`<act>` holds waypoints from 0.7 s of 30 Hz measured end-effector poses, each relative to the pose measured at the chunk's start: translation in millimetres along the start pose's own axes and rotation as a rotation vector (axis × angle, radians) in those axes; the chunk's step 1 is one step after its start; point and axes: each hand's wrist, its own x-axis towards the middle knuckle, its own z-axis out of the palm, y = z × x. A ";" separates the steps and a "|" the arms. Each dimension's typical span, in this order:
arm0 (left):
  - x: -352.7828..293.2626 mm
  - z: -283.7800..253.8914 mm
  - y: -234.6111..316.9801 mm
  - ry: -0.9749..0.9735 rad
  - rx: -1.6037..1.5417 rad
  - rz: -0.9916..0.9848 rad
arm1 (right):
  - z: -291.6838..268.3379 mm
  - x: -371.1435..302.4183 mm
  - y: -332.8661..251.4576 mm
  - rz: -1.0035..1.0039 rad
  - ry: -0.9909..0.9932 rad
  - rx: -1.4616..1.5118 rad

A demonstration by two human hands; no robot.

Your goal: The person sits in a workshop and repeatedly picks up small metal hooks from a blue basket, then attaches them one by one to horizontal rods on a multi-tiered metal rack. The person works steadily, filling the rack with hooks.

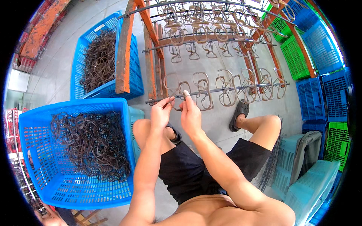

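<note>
Thin brown loop-shaped pieces (227, 89) hang in a row along a dark bar (211, 91) in front of me. Near the bar's left end, my left hand (161, 112) is closed in a pinch at the lower part of a brown loop (171, 80). Close beside it, my right hand (191, 116) has its thumb and fingers closed at the same loop, by the bar. White material covers one of its fingertips. My fingers partly hide the spot where loop and bar meet.
A blue basket (73, 201) with tangled dark loops (94, 143) stands at my left, another blue basket (81, 49) behind it. An orange rack (151, 28) carries more bars of loops. Blue and green crates (296, 58) are stacked at right, near a pale teal crate (313, 188).
</note>
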 end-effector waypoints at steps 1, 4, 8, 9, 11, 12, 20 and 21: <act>0.7 2.2 -2.9 0.036 0.052 0.009 | 1.1 0.4 0.4 -0.022 0.001 -0.005; -2.3 10.3 -6.4 0.131 0.147 0.108 | 2.9 -0.7 -3.5 0.005 0.014 0.031; -8.1 15.9 5.0 0.152 0.316 0.256 | 3.2 -4.9 -2.0 0.030 0.003 0.066; -8.4 15.9 7.0 0.151 0.341 0.294 | 4.4 -3.4 -0.7 0.009 0.006 0.069; -8.4 16.3 9.2 0.145 0.389 0.370 | 6.6 -3.2 3.3 -0.004 -0.003 0.083; -8.0 16.0 9.8 0.147 0.379 0.367 | 7.1 -2.1 3.6 -0.001 -0.017 0.095; 3.4 17.6 -18.1 0.310 0.402 0.643 | 10.6 -1.0 1.9 0.045 -0.062 0.187; 2.1 22.1 -17.1 0.288 0.353 0.563 | 10.9 1.9 2.5 0.018 -0.055 0.138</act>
